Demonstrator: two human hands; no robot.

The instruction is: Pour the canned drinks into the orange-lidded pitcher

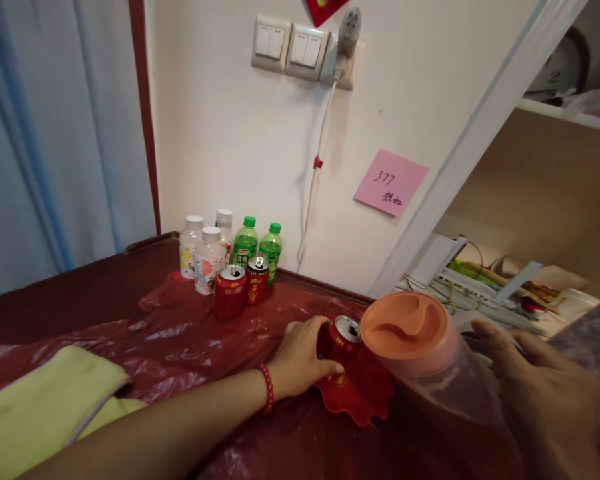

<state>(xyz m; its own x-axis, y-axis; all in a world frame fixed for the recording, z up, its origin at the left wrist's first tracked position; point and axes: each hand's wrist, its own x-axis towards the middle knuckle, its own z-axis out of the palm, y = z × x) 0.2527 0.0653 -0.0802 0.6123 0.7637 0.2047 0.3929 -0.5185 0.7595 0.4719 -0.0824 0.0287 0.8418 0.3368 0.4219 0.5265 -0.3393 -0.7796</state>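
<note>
My left hand (307, 360) is wrapped round an opened red can (344, 343), which stands upright on a red mat (357, 393) with a wavy edge. In my right hand (545, 380) is the handle of a clear pitcher (460, 387) with an orange lid (405, 327). The pitcher leans toward the can, its lid close beside the can's top. Whether any liquid flows between them cannot be made out. Two more opened red cans, a left one (230, 292) and a right one (257, 281), stand together further back on the red plastic sheet (180, 340).
Behind the cans are several bottles: clear ones with white caps (210, 260) and green ones (245, 243). A yellow cloth (55, 400) lies at the front left. A white cable (307, 213) hangs down the wall. Cluttered shelves (595, 123) are at the right.
</note>
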